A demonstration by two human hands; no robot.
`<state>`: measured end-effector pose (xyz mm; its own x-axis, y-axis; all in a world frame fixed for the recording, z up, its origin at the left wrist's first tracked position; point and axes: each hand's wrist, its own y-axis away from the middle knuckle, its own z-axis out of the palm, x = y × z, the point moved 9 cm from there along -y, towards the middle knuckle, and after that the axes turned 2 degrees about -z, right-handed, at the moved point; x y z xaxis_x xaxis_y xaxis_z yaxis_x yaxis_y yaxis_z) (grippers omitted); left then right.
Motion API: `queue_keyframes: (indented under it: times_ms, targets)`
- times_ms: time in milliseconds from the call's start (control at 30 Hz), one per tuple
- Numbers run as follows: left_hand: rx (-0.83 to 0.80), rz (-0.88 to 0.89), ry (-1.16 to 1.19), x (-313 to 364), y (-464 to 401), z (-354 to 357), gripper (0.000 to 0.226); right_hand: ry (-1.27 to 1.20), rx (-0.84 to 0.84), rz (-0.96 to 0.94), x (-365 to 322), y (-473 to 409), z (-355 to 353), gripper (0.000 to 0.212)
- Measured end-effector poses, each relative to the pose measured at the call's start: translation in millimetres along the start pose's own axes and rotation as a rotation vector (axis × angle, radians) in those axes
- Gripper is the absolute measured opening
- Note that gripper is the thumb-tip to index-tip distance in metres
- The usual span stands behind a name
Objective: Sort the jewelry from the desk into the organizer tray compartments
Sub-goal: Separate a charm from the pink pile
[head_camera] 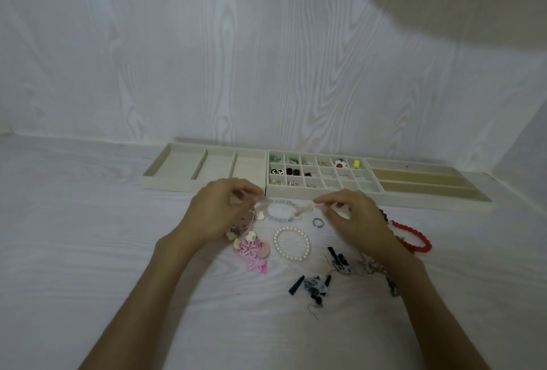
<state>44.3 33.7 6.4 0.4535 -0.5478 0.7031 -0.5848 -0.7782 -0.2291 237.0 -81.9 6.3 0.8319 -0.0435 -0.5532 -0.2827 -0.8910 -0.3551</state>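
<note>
My left hand (219,211) and my right hand (353,217) hover over the desk with fingers curled into pinches. Their fingertips meet the two sides of a pale bead bracelet (279,210), left at its left edge, right by its pale charms. Loose jewelry lies around: a pearl bracelet (291,243), a grey ring (318,223), a red bead bracelet (414,238), pink flower earrings (254,254), blue-and-white tassel earrings (313,285) and shell pieces (236,235). Behind stands the grid organizer tray (296,193), with small earrings in several cells.
A tray with three long compartments (165,184) stands left of the grid tray, a tray with long slots (429,203) to its right. All sit against the white wood-grain wall. A thin beaded chain (390,283) lies partly under my right wrist.
</note>
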Motion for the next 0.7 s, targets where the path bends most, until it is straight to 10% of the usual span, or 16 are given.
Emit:
queue_keyframes:
  times_ms: [200, 467, 700]
  targets:
    - [-0.274, 0.044, 0.181, 11, 8, 14, 0.018, -0.087, -0.209, -0.051, -17, 14, 12, 0.018]
    - [-0.239, -0.065, -0.031, -23, 6, -2, 0.023, 0.068, -0.265, -0.368, -73, 26, 67, 0.045]
    - [-0.286, 0.031, 0.154, 2, 9, 6, 0.027, 0.067, -0.216, -0.408, -81, 26, 69, 0.029]
